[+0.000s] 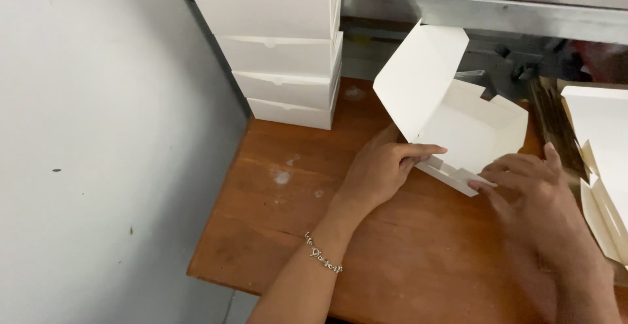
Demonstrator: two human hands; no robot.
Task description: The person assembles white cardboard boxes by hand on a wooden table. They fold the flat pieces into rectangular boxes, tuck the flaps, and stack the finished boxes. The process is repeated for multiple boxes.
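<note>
A white cardboard box [471, 124], half folded, lies on the brown wooden table [281, 226] with its lid flap standing up at the left. My left hand [379, 167] grips the box's near left corner, its thumb pressed along the wall. My right hand [526, 187] holds the near front edge, its fingers on the folded flap. A thin silver bracelet circles my left wrist.
A stack of several finished white boxes [281, 49] stands at the table's back left, against a grey wall. Flat unfolded box sheets [602, 160] lie at the right edge. A metal machine frame [484, 10] runs along the back.
</note>
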